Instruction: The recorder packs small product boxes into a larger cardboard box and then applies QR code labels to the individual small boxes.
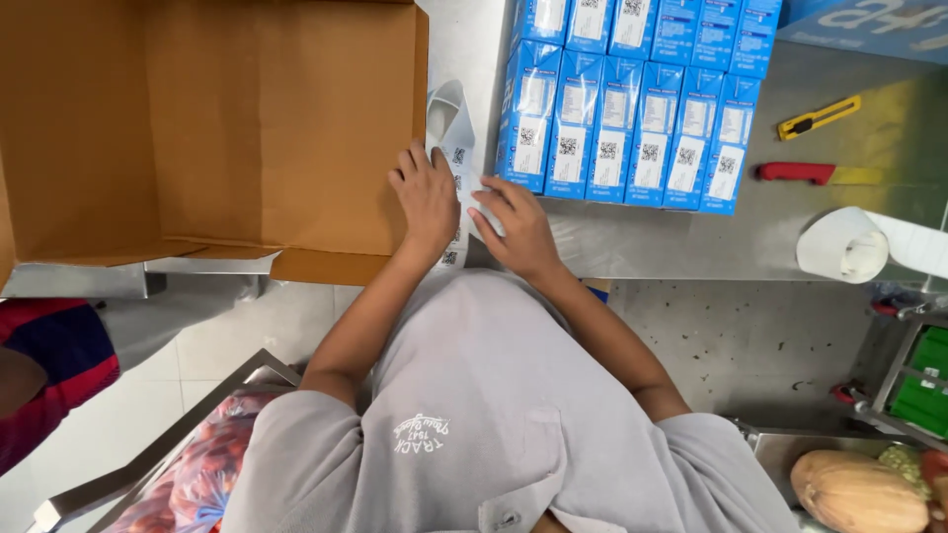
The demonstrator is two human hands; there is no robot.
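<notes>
Grey shirt fills the bottom of my view, and past it my hands work at the worktop (691,247) edge. My left hand (427,197) lies flat, fingers spread, pressing down a white strip of labels (456,133) beside the open cardboard box (217,128). My right hand (521,229) pinches the strip's near end. Blue cartons (622,128) stand in rows just beyond; a yellow cutter (818,116), a red cutter (798,172) and a white roll (841,247) lie well to the right.

Grey short-sleeve tee w/ small white chest print & pocket, bare forearms, no gloves.
</notes>
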